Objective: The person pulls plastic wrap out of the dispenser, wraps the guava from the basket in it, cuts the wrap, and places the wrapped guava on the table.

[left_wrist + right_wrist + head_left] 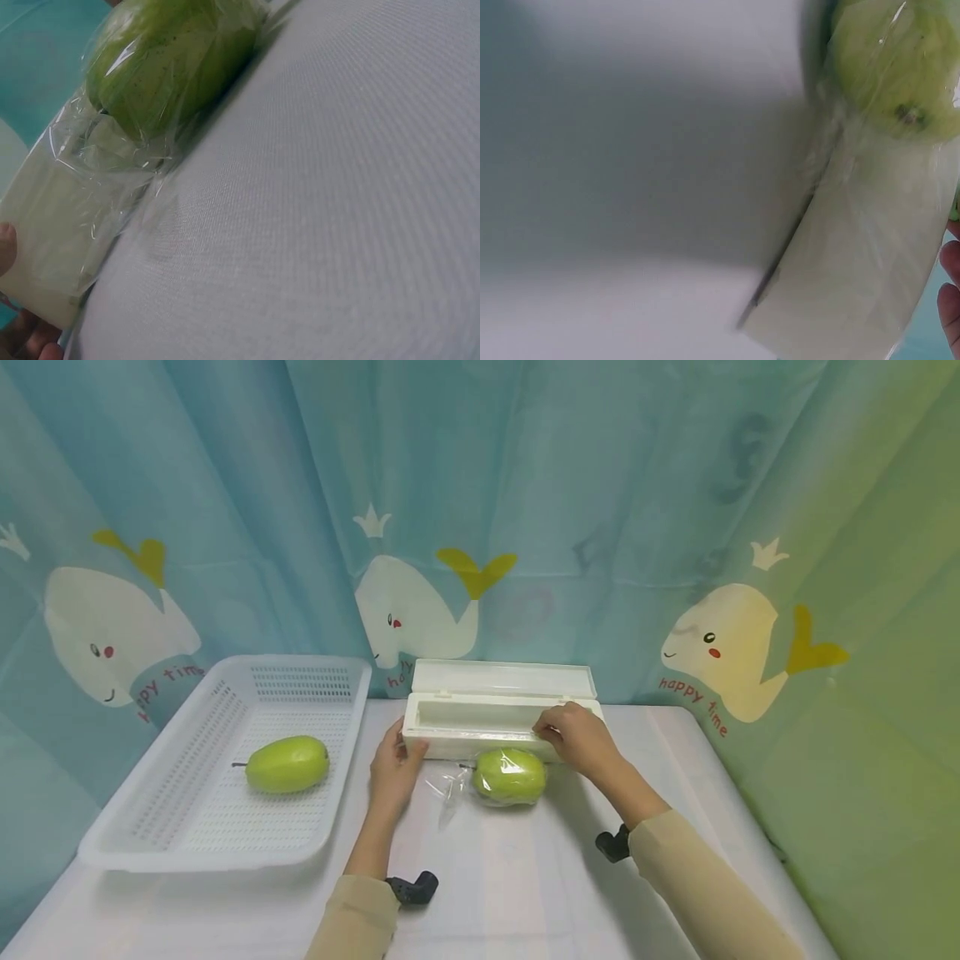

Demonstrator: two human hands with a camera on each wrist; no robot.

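Observation:
A long white lidded box (480, 747) lies across the back of the table with its lid (502, 680) raised. My left hand (392, 771) grips its left end, thumb at the front and fingers round the side. My right hand (581, 737) is at the box's right part, bent fingers at the front rim of the opening; whether they pinch anything is hidden. Just in front of the box lies a green fruit (510, 777) wrapped in clear plastic film (448, 785), loose film trailing to its left. In the left wrist view, a left thumb (6, 247) presses the box.
On the left stands a white perforated basket (207, 861) holding another green fruit (288, 765) with a thin dark stem. Behind the table hangs a blue curtain (600, 468) with whale prints. A green-yellow curtain side (885, 777) borders the table's right edge.

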